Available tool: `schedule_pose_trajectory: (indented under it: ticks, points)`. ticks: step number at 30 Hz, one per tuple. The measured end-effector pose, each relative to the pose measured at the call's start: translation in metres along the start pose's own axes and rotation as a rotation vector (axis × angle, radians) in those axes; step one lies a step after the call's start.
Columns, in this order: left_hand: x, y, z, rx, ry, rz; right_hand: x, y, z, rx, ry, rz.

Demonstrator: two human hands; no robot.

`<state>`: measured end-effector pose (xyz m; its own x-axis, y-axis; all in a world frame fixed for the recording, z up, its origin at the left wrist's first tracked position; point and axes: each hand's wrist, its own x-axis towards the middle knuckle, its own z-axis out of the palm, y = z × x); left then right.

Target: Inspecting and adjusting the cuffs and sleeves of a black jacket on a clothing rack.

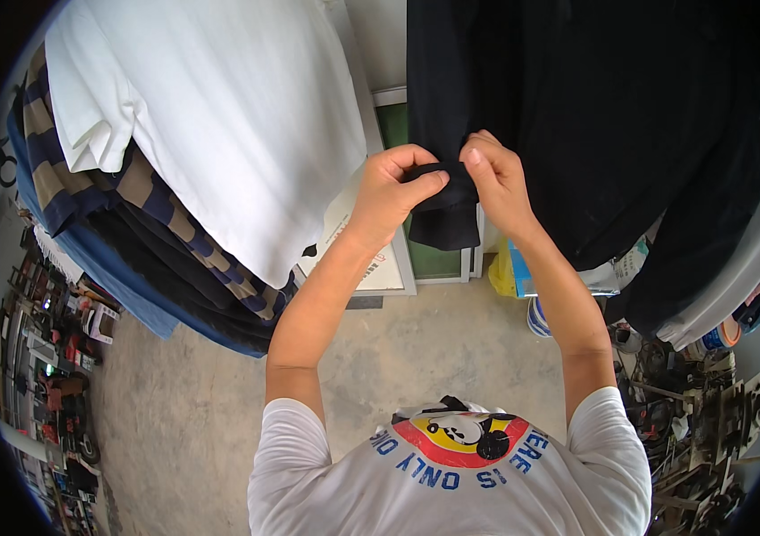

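A black garment (574,100) hangs before me, slightly to the right. Its narrow hanging part, which looks like a sleeve or leg (447,228), is between my hands. With thumb and fingers my left hand (387,191) pinches a fold of this black cloth. Close beside it, my right hand (497,174) grips the same cloth higher up, thumb uppermost. The loose lower end dangles below both hands. A white short-sleeved shirt (232,120) hangs to the left, apart from my hands.
Behind the white shirt hang a striped garment (145,181) and blue cloth (105,268). A green-paned door (437,261) stands ahead. At right are a yellow bag (502,271), a bucket (538,318), grey cloth (735,281) and piled metal parts (688,429). Concrete floor (219,415) lies below.
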<state>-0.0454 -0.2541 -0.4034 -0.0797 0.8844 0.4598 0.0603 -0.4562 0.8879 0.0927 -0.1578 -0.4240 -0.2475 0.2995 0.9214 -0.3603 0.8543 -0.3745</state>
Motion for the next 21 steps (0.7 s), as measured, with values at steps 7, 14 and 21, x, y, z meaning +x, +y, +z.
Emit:
schedule_pose_trajectory:
  ticks: [7, 14, 21]
  points:
    - [-0.003, 0.007, 0.007, 0.013, 0.006, 0.024, -0.007, 0.0, 0.004, 0.2, 0.012, 0.228]
    - [-0.002, 0.005, 0.008, 0.031, 0.001, 0.006, -0.008, -0.005, 0.006, 0.185, 0.026, 0.2]
    - [-0.004, 0.007, 0.011, 0.052, 0.002, 0.025, -0.012, -0.002, 0.006, 0.232, 0.053, 0.197]
